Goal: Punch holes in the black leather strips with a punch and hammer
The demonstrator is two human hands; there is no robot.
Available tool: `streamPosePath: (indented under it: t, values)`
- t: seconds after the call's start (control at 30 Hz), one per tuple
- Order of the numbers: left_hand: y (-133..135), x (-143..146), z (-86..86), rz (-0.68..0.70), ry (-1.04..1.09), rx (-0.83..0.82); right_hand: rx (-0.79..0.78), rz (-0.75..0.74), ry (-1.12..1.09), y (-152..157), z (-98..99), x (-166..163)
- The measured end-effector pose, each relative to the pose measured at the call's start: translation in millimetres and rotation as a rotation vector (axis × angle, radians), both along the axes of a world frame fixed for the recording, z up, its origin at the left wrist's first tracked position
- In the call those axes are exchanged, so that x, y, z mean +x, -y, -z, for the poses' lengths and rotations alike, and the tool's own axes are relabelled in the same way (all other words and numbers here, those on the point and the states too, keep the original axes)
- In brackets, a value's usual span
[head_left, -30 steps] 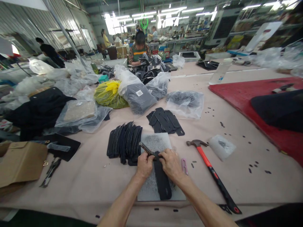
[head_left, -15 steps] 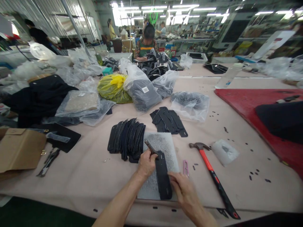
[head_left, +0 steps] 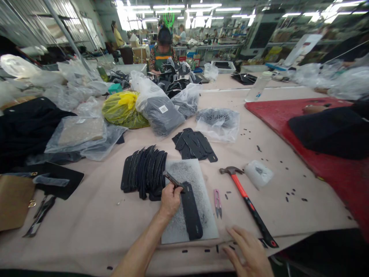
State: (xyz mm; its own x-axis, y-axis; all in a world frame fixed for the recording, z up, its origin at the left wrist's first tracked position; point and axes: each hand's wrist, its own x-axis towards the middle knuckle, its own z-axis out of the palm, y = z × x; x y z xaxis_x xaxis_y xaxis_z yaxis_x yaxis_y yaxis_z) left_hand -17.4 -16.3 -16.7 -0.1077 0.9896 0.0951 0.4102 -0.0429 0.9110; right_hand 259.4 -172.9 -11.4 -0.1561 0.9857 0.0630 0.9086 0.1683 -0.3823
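Observation:
My left hand (head_left: 170,201) is closed around a metal hole punch (head_left: 173,179). It rests by the upper end of a black strap-like piece (head_left: 190,215) with slots near its ends. The piece lies on a speckled whitish board (head_left: 170,232). Off the board's lower right corner, my right hand (head_left: 248,252) holds nothing, thumb and fingers apart. Small dark cut-outs (head_left: 207,251) lie near it. Pink thread snips (head_left: 218,203) lie beside the board. Farther right is a claw hammer (head_left: 250,206) with a red and black handle.
A row of black pieces (head_left: 144,171) stands left of the board, and a loose pile (head_left: 195,144) lies behind it. Beyond are filled plastic bags (head_left: 165,111). A red board (head_left: 288,127) bears dark cloth at right, with another person's hand (head_left: 314,109) there. Someone sits opposite.
My right hand has left the black piece's edge, moved right and down, and opened. My left hand keeps the punch near the piece's upper end. The view has turned right.

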Motion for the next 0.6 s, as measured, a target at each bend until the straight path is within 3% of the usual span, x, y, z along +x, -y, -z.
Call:
streamPosePath:
  t: [0.07, 0.17, 0.4, 0.6]
  values:
    - [-0.7, -0.3, -1.4, -0.001, 0.026, -0.020, -0.005, -0.220, 0.043, -30.5, -9.0, -39.0]
    - [0.0, -0.8, -6.8, -0.028, 0.079, -0.046, -0.037, -0.393, 0.075, -61.5, -13.4, -77.0]
    - [7.3, 2.0, -25.4, -0.075, 0.127, -0.027, 0.011, -0.333, 0.073, -118.0, -5.1, -95.8]
    - [7.4, 1.7, -20.2, 0.042, 0.074, -0.028, 0.030, -0.297, -0.053, -148.4, -8.6, -101.2]
